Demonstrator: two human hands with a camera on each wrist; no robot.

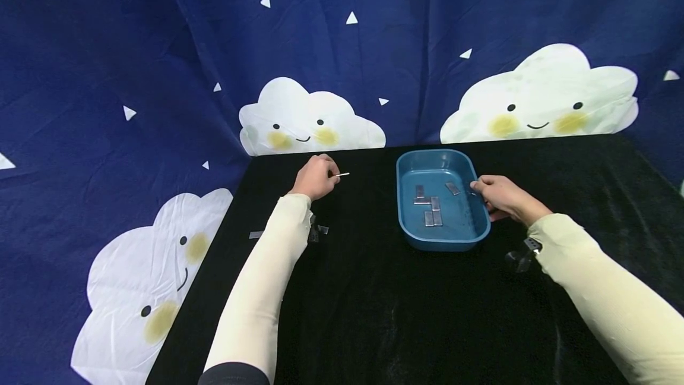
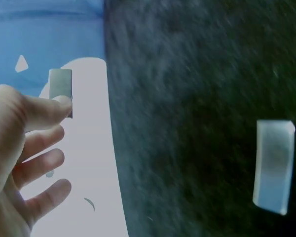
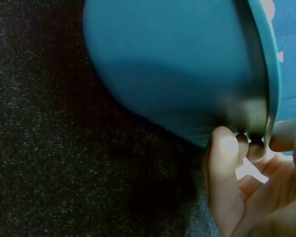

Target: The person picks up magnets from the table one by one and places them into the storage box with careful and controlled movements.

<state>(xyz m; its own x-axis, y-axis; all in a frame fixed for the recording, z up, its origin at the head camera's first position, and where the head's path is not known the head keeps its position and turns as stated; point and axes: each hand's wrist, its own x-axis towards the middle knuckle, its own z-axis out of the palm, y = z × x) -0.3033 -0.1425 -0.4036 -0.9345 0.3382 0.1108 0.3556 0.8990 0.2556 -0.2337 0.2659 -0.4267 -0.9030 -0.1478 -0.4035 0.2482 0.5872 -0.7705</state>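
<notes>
My left hand (image 1: 315, 177) is held over the far left part of the black-covered table. Between thumb and fingers it pinches a small flat metal block (image 2: 60, 83), seen edge-on in the head view. In the left wrist view the other three fingers are spread below the thumb. A blue plastic tub (image 1: 445, 245) is to the right, with several similar metal blocks (image 1: 429, 218) on its floor. My right hand (image 1: 501, 196) grips the tub's right rim, thumb and fingers on opposite sides of the wall (image 3: 167, 74).
Two more metal pieces lie on the black cloth (image 1: 363, 302) near my left forearm: one piece (image 1: 256, 234) left of it, another piece (image 1: 323, 230) just right of the wrist. A dark blue curtain (image 1: 320, 40) with white clouds hangs behind and left of the table.
</notes>
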